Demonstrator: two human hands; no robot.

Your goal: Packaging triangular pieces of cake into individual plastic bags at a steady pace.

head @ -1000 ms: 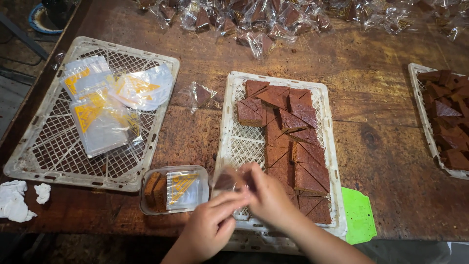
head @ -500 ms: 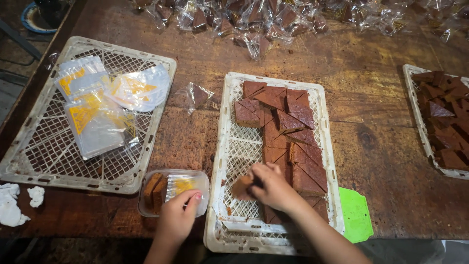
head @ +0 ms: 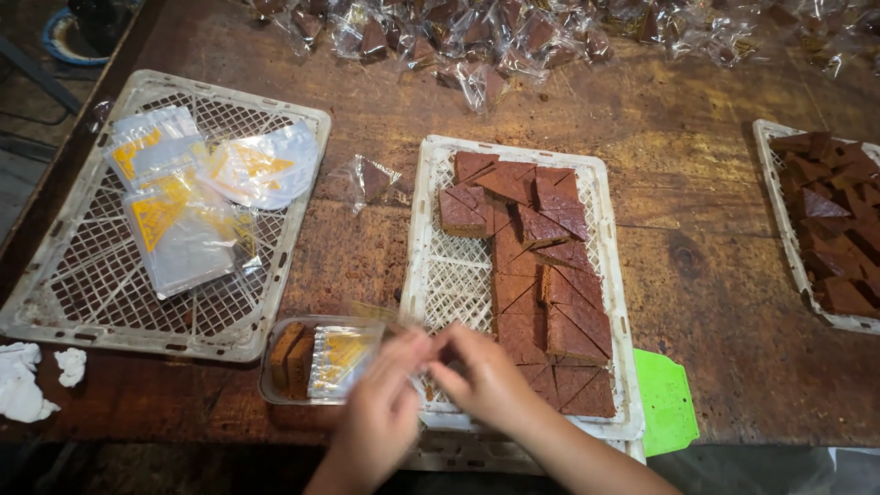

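My left hand [head: 380, 417] and my right hand [head: 486, 380] meet over the near left corner of the middle white tray [head: 420, 229]. The left hand pinches a clear bag [head: 371, 319], blurred by motion, just above a small clear container [head: 275, 390]. That container holds brown cake slices and bags with yellow print. My right hand's fingers are curled against the left fingertips, and the brown cake piece in them is almost hidden. Several triangular and square cake pieces [head: 555, 275] fill the right half of the tray.
A left white tray [head: 55, 302] holds clear bags with yellow print [head: 183, 220]. One wrapped piece [head: 371, 179] lies between the trays. Many wrapped pieces [head: 477, 37] are piled at the far edge. A right tray [head: 779, 183] holds cake. A green scraper [head: 667, 403] and white crumpled paper [head: 23, 380] lie near the front.
My left hand left the small container with a bag and moved right. My right hand lifted a cake piece from the tray and came to meet it.
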